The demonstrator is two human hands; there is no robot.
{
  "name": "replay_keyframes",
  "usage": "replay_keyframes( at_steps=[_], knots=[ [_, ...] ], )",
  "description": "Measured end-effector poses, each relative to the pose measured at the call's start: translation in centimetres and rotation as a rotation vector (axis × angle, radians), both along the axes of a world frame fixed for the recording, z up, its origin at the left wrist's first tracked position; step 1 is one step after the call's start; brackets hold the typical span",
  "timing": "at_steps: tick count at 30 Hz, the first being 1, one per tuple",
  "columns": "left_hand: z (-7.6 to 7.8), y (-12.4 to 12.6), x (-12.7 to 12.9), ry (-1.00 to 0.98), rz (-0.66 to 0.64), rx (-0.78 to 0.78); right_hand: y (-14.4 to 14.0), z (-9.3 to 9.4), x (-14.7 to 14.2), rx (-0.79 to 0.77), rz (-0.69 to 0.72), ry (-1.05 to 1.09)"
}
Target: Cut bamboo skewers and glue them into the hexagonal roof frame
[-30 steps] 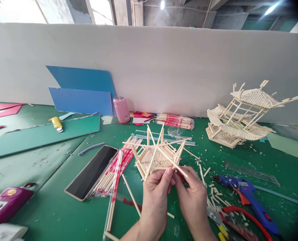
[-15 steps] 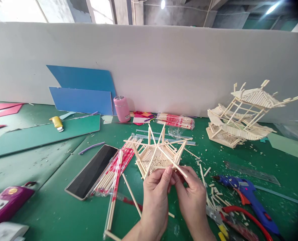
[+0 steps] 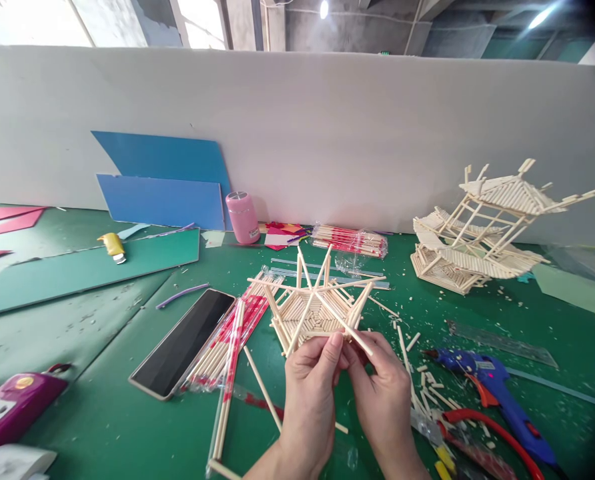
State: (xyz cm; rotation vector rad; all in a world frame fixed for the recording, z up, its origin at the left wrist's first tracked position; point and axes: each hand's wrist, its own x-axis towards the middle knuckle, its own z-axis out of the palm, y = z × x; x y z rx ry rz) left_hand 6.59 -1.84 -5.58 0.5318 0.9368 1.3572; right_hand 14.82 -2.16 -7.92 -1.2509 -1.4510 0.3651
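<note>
A small wooden-stick model [image 3: 315,310] stands in front of me, with a hexagonal base of short sticks and longer sticks crossing like a star on top. Both hands are closed at its near edge, side by side, with thumbs uppermost. My left hand [image 3: 310,383] pinches the near rim left of centre. Just to the right, my right hand [image 3: 380,387] grips the same rim, beside the end of a roof stick. The fingertips and the piece of rim between them are partly hidden.
A larger stick pavilion [image 3: 482,233] stands back right. A blue glue gun [image 3: 497,393], red-handled pliers [image 3: 492,427] and stick scraps lie right. Left are a phone [image 3: 185,343], packed sticks [image 3: 227,347] and a purple device [image 3: 20,407]. A pink canister [image 3: 243,218] stands by the white partition [image 3: 327,133].
Almost nothing differs. The view has shifted very slightly, while both hands keep the same hold on the stick model.
</note>
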Motion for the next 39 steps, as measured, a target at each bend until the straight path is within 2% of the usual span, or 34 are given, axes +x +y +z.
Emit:
replay_keyframes(
  at_steps=[20,33,39],
  knots=[
    [0.0,0.1,0.2,-0.05,0.014,0.004,0.0,0.0,0.0,-0.021,-0.009,0.014],
    [0.5,-0.3,0.0,-0.043,-0.035,0.016,-0.1,0.2,0.0,-0.056,-0.014,0.033],
    [0.9,-0.1,0.0,-0.049,-0.006,0.057,-0.1,0.2,0.0,-0.063,-0.021,0.033]
  ],
)
